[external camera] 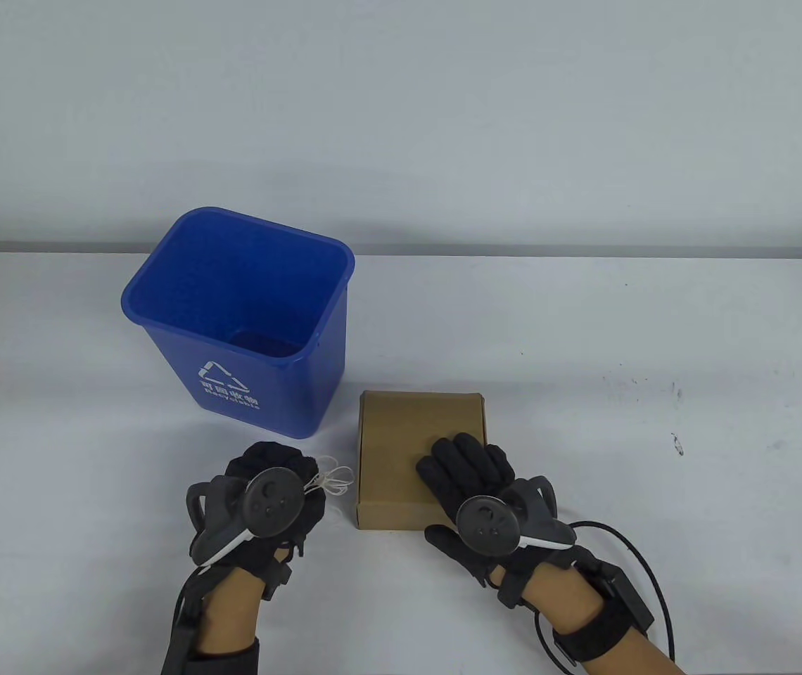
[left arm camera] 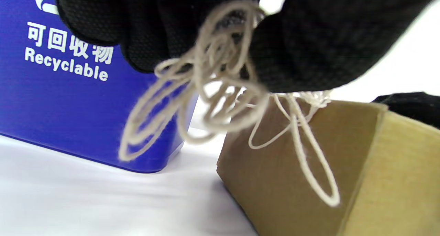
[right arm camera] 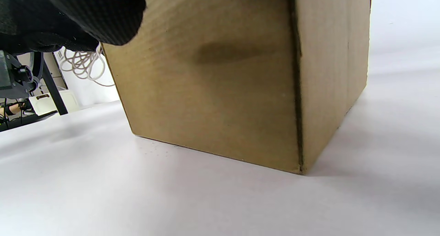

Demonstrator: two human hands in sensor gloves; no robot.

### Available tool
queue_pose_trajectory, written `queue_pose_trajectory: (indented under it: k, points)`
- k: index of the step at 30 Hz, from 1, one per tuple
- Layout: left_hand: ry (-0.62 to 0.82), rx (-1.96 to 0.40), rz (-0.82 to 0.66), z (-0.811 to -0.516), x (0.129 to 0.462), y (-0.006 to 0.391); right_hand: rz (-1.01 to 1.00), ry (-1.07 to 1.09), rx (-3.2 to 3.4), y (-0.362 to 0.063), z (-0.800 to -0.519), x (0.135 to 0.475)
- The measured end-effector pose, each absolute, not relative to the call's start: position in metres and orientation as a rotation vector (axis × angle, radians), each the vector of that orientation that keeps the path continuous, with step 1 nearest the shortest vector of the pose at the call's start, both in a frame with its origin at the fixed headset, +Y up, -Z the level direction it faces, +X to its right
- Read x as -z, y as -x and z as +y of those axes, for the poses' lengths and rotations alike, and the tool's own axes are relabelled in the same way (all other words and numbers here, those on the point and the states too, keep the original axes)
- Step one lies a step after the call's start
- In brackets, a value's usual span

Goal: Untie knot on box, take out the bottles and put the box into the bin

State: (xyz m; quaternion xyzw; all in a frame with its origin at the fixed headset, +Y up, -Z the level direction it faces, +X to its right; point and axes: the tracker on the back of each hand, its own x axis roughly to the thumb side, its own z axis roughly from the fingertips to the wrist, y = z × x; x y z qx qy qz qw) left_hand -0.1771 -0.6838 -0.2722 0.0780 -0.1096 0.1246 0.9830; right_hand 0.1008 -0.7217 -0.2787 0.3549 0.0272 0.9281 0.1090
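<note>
1. Near the tabletop's front edge, about midway along it, the closed cardboard box (external camera: 415,457) sits flat on the white tabletop (external camera: 654,337).
2. The right hand (external camera: 468,467) lies palm down on the box's lid at its front right corner — fingers straight and together, gripping nothing.
3. Just off the box's left side, the left hand (external camera: 278,478) is curled round a bundle of pale string (external camera: 331,480); in the left wrist view the loops (left arm camera: 213,88) hang from the gloved fingers (left arm camera: 309,40), and they are off the box.
4. The blue bin (external camera: 246,316) stands upright behind the left hand, toward the tabletop's back left, its near wall printed "Recyclable" in white. It stands close behind the box's back left corner.
5. The surface is matte white with a few dark specks toward its right edge (external camera: 675,443).
6. A plain pale-grey wall (external camera: 443,105) rises behind the tabletop's back edge — the right wrist view shows dark stand legs (right arm camera: 51,88) past the left edge.
</note>
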Motion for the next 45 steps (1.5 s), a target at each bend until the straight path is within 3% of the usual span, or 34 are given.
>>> queue_pose_trajectory:
  k: [6,17,29,45]
  points:
    - [-0.171,-0.242,-0.215,-0.685,0.27,0.174,0.078,-1.049,-2.717,-0.102,-0.721,0.28]
    - [-0.329,-0.222,-0.182,-0.666,0.252,0.158,0.062,-1.097,-2.633,-0.11,-0.718,0.28]
    - [-0.434,-0.181,-0.204,-0.598,0.248,0.138,0.278,-0.937,-2.654,-0.14,-0.709,0.273]
    - [-0.469,-0.038,-0.063,-0.503,0.293,0.151,0.404,-0.93,-2.691,-0.138,-0.709,0.267]
